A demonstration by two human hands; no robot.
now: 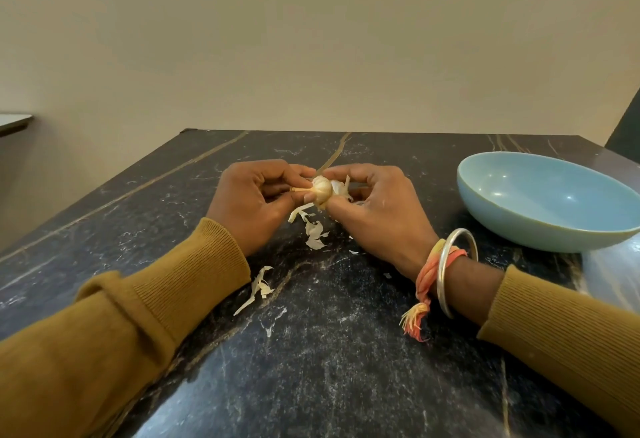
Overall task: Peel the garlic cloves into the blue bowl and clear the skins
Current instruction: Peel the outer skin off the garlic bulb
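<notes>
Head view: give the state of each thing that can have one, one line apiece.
garlic bulb: held between both hands, partly skinned, not yet split into cloves.
left hand: pinches the bulb at its stem end.
right hand: grips the bulb's other side.
blue bowl: upright on the table, no cloves in it.
skins: loose on the table under and near the hands, not cleared.
</notes>
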